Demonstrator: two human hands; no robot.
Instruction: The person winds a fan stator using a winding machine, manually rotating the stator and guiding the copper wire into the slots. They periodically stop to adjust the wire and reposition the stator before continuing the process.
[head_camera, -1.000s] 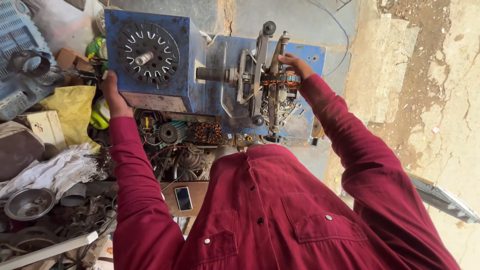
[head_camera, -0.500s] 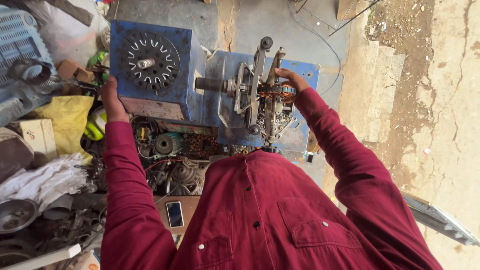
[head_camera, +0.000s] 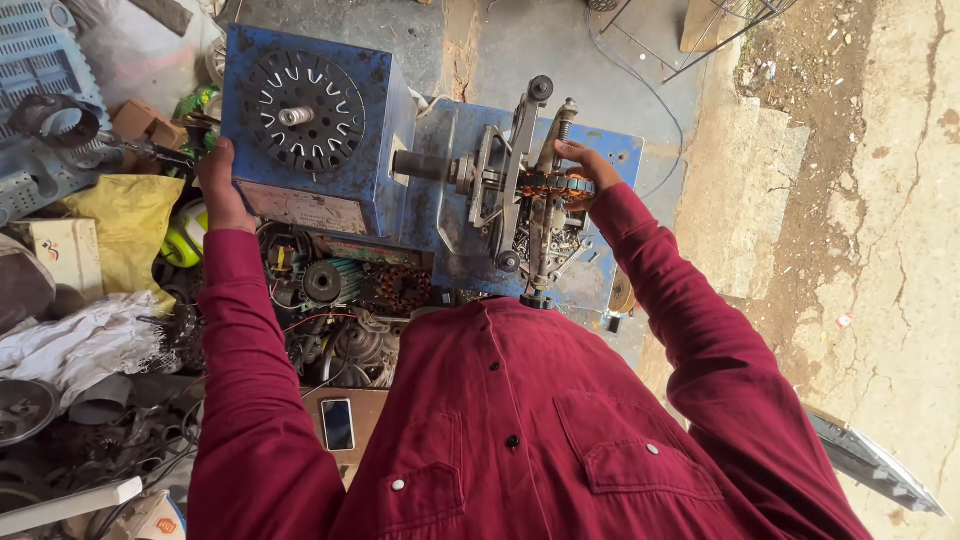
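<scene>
On the blue winding machine (head_camera: 420, 190), the copper coil (head_camera: 556, 185) is gripped by the right hand (head_camera: 585, 165); its fingers are apparently curled around it. The box's edge is clasped by the left hand (head_camera: 218, 185).

Concrete floor (head_camera: 560, 50) — blue winding machine (head_camera: 400, 170), yellow bag (head_camera: 125, 220), white cloth (head_camera: 80, 335)

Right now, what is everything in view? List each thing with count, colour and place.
winding machine box: one, blue, top centre, dark slotted disc on its face
frame with copper coils: one, grey metal and copper, right of the box on the shaft
motor parts: several, dark and copper, below the box
phone: one, black, on a brown surface beside the shirt
sack: one, yellow, left
cloth: one, white, lower left
crate: one, pale blue, top left
left hand: on the box's left edge
right hand: on the copper coils
shirt: dark red
</scene>
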